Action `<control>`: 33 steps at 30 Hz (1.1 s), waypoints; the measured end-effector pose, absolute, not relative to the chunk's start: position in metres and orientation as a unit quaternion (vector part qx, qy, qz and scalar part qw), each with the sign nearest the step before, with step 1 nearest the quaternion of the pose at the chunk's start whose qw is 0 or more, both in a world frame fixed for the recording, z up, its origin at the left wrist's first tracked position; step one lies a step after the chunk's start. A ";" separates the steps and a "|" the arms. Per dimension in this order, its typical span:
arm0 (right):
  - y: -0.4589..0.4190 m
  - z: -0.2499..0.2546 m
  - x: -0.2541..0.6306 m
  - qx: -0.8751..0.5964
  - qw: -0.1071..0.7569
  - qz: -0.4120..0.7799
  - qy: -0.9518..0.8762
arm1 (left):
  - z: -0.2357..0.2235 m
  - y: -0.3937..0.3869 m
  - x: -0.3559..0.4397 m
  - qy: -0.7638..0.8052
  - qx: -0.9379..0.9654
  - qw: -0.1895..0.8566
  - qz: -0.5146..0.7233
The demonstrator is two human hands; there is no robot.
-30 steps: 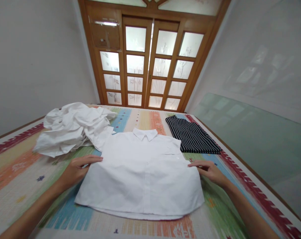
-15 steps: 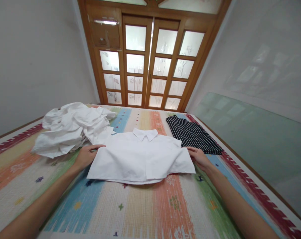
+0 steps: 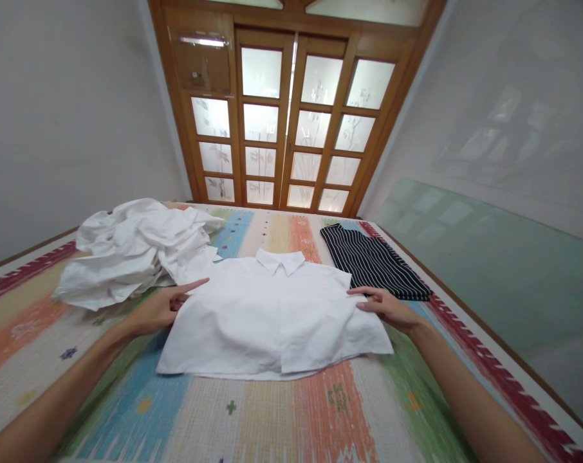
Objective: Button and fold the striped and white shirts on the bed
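A white collared shirt lies face up in front of me, its collar pointing away and its lower part folded under, so that a straight folded edge faces me. My left hand holds the shirt's left side, index finger stretched over the cloth and the other fingers curled at the edge. On the opposite side, my right hand pinches the shirt's right edge, fingers on top and part of the grip hidden by the fabric.
A crumpled heap of white clothes sits at the left, close to my left hand. Folded black-and-white striped cloth rests at the right. Everything lies on a colourful striped bedspread. Beyond stand wooden doors with glass panes.
The shirt's near edge has come closer to me and spread wider, lying flatter on the bedspread. Both index fingers now reach further in over the cloth.
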State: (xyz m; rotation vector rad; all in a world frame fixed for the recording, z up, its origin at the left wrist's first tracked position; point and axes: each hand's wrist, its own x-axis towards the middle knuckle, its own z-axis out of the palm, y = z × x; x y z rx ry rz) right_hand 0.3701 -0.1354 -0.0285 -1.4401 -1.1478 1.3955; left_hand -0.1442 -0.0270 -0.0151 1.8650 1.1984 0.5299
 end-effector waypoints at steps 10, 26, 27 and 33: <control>-0.105 -0.025 0.361 -0.456 0.578 0.610 -0.292 | -0.012 -0.007 -0.133 0.515 0.725 0.402 0.217; -0.086 -0.051 0.349 -0.717 0.386 0.211 -0.540 | -0.036 0.031 -0.117 0.350 0.905 0.084 0.229; -0.080 -0.051 0.348 -0.721 0.369 0.180 -0.559 | -0.036 0.033 -0.114 0.347 0.904 0.115 0.220; -0.044 -0.043 0.339 -0.731 0.318 0.057 -0.600 | -0.029 0.042 -0.091 0.483 0.817 0.177 0.260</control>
